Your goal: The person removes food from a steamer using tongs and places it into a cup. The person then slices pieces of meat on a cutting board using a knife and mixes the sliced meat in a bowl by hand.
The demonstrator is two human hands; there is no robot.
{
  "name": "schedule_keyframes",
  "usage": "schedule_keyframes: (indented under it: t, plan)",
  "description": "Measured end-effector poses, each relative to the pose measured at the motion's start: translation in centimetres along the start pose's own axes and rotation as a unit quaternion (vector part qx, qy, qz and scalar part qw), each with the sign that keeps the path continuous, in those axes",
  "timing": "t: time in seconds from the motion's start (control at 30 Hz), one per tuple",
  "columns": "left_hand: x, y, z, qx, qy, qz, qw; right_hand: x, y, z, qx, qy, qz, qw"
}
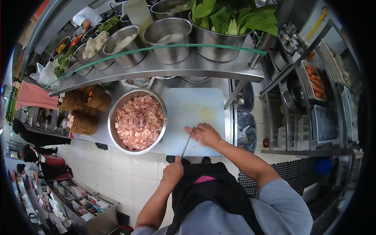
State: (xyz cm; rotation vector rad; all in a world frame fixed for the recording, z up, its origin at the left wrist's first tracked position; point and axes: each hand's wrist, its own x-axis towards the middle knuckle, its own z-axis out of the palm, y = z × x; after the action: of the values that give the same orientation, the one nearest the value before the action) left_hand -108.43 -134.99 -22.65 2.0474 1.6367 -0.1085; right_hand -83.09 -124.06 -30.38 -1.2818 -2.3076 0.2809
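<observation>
My left hand (172, 172) is closed around the handle of a knife (185, 147), just off the near edge of a white cutting board (192, 102). The blade slants up across the board to a piece of raw meat (188, 129). My right hand (206, 134) presses on that meat with its fingers bent, right beside the blade, and partly covers it. To the left of the board, touching or very near it, stands a wide steel bowl (112, 129) heaped with cut raw meat (139, 121). Small scraps and a yellowish stain mark the board.
Above the board runs a steel shelf (219, 72) with steel pots (168, 55) and leafy greens (235, 19). Bamboo steamers (83, 124) stand left of the bowl. A dark bin (246, 129) is at the right. Racks hold carrots (315, 82). Other people (87, 17) are farther off.
</observation>
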Motion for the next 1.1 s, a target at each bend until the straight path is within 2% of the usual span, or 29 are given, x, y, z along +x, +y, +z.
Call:
schedule_keyframes:
  t: [0.03,0.17,0.23,0.27,0.4,0.47,0.53,0.63,0.77,0.83,0.9,0.97,1.0,1.07,1.1]
  plan:
    - [0.2,0.2,-0.1,0.009,-0.020,0.007,1.000,-0.1,0.5,0.6,-0.041,-0.018,-0.028,0.999]
    - [4.2,0.6,4.1,-0.033,0.004,0.001,0.999,0.0,0.5,2.2,-0.065,-0.039,-0.022,0.997]
    - [6.5,1.0,4.9,-0.039,0.029,0.014,0.999,0.1,0.4,1.4,-0.039,0.003,-0.072,0.997]
    - [5.8,0.9,4.9,-0.042,0.032,0.009,0.999,0.2,0.2,1.2,-0.004,-0.007,-0.019,1.000]
    - [1.5,-0.1,3.4,-0.030,-0.018,-0.015,0.999,0.3,-0.4,-1.6,0.026,0.040,0.004,0.999]
    - [0.0,-0.4,2.1,-0.019,-0.049,-0.030,0.998,-0.8,-0.5,-1.8,0.112,0.072,0.107,0.985]
    - [-0.4,-0.1,0.8,0.017,-0.011,-0.015,1.000,-1.1,0.0,-1.9,0.123,0.053,0.093,0.987]
    - [0.5,1.3,-0.5,-0.001,-0.039,0.023,0.999,-0.9,0.9,-0.9,0.117,0.023,0.070,0.990]
    - [5.0,2.0,4.1,-0.035,-0.005,0.014,0.999,-0.2,0.3,-1.8,0.087,-0.036,0.056,0.994]
    - [7.7,2.4,5.0,-0.041,0.039,0.031,0.998,-0.2,0.3,-1.4,0.079,-0.032,0.058,0.995]
    - [6.7,1.8,5.5,-0.043,0.035,0.029,0.998,-0.6,0.7,-1.3,0.068,-0.029,0.057,0.996]
    - [5.0,1.1,5.1,-0.037,0.033,0.030,0.998,-0.8,1.0,-1.3,0.127,-0.017,0.075,0.989]
    - [3.0,0.7,4.6,-0.029,0.004,0.014,0.999,-1.0,1.1,-1.3,0.128,-0.013,0.076,0.989]
    - [1.2,0.0,3.2,-0.014,-0.030,-0.002,0.999,-1.4,0.5,-1.8,0.184,0.002,0.147,0.972]
    - [0.9,-0.3,2.7,-0.002,-0.028,-0.005,1.000,-1.6,0.3,-2.0,0.187,0.005,0.149,0.971]
